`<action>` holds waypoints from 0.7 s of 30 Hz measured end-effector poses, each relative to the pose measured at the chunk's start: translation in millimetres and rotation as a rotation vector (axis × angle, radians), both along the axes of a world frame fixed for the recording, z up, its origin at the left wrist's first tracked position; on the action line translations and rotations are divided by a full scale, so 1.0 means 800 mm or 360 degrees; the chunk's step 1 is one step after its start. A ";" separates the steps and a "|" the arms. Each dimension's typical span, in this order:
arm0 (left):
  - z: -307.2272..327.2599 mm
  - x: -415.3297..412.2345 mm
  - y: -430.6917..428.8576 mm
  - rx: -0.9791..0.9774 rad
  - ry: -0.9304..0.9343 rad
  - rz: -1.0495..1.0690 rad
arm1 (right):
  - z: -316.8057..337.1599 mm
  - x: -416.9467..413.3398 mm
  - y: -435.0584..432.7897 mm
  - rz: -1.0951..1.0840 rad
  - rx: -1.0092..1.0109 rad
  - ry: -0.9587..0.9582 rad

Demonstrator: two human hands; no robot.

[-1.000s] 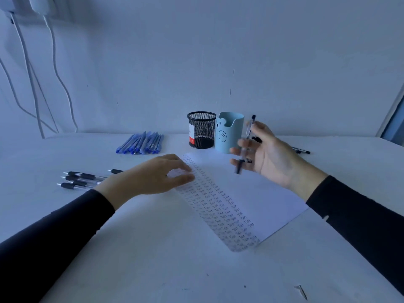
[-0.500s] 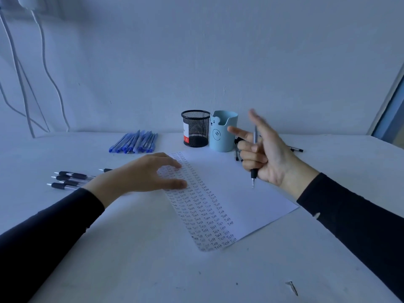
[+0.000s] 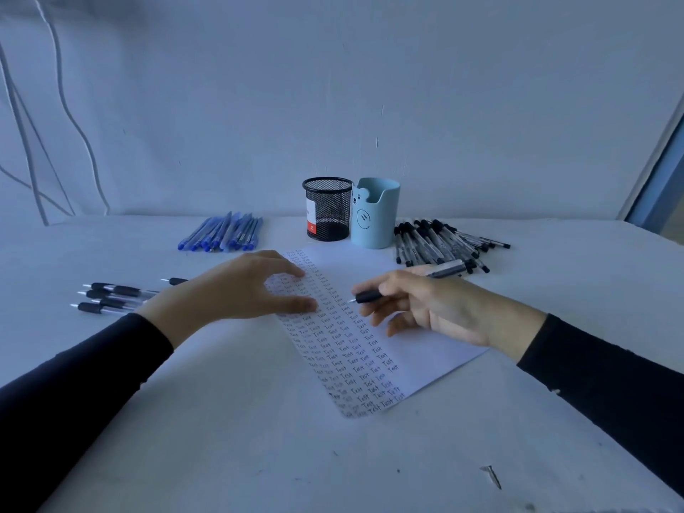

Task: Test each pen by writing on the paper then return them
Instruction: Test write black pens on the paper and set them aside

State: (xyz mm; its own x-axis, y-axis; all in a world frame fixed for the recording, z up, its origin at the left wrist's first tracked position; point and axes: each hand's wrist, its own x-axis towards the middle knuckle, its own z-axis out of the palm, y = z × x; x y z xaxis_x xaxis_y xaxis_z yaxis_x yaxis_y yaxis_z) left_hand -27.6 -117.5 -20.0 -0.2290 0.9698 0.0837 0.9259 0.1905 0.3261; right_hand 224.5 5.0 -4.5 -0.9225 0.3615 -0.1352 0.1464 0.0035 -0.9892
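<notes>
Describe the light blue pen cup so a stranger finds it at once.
At the far edge of the white table, near the wall, two cups stand side by side. The light blue cup is the right one, solid with a smiling face; its neighbour, the black mesh cup, is see-through.

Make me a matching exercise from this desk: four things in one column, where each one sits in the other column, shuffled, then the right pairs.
Things
1. blue pens
2. black mesh cup
3. black-capped pens
4. black-grip pens

Places
A. close beside the wrist of the left hand, tips pointing left
B. heaped to the right of the light blue bear cup
C. just left of the bear cup
D. at the back of the table, left of both cups

Pairs: 1-D, 2-C, 3-B, 4-A
</notes>
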 end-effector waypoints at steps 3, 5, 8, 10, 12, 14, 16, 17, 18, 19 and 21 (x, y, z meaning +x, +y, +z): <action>0.000 0.001 0.001 -0.0013 -0.0005 0.0016 | -0.007 0.005 -0.001 0.0015 0.0183 0.0023; 0.000 0.002 0.002 -0.0018 -0.0016 0.0018 | -0.010 0.009 -0.005 0.0034 0.0203 0.0089; -0.001 0.001 0.001 -0.0029 -0.0016 0.0005 | -0.014 0.011 -0.008 -0.0032 0.0127 0.0224; 0.000 0.001 0.001 -0.0026 -0.0021 0.0004 | -0.011 0.011 -0.008 -0.0079 0.0104 0.0250; 0.000 0.002 0.001 -0.0031 -0.0005 0.0001 | -0.005 0.010 -0.008 -0.0111 0.0055 0.0249; 0.000 0.002 0.000 -0.0028 0.0001 0.0001 | 0.000 0.011 -0.009 -0.0163 -0.0009 0.0216; 0.000 0.002 0.000 -0.0026 -0.0002 0.0000 | 0.003 0.014 -0.011 -0.0160 0.0016 0.0196; 0.001 0.002 0.000 -0.0026 -0.0003 -0.0001 | 0.004 0.015 -0.012 -0.0163 0.0038 0.0198; 0.000 0.002 0.001 -0.0025 -0.0002 -0.0002 | 0.005 0.015 -0.013 -0.0184 0.0049 0.0205; 0.000 0.002 0.001 -0.0024 -0.0002 -0.0004 | 0.006 0.016 -0.013 -0.0206 0.0063 0.0217; -0.001 0.001 0.001 -0.0023 -0.0003 0.0000 | 0.005 0.015 -0.014 -0.0238 0.0111 0.0247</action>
State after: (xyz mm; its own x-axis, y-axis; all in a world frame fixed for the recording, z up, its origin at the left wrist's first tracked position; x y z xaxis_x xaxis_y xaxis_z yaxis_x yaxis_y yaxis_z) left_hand -26.7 -116.5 -20.6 -0.2294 0.9709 0.0694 0.9253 0.1954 0.3250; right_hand 236.3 -6.2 -0.3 -0.8656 0.4996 0.0342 -0.0035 0.0623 -0.9981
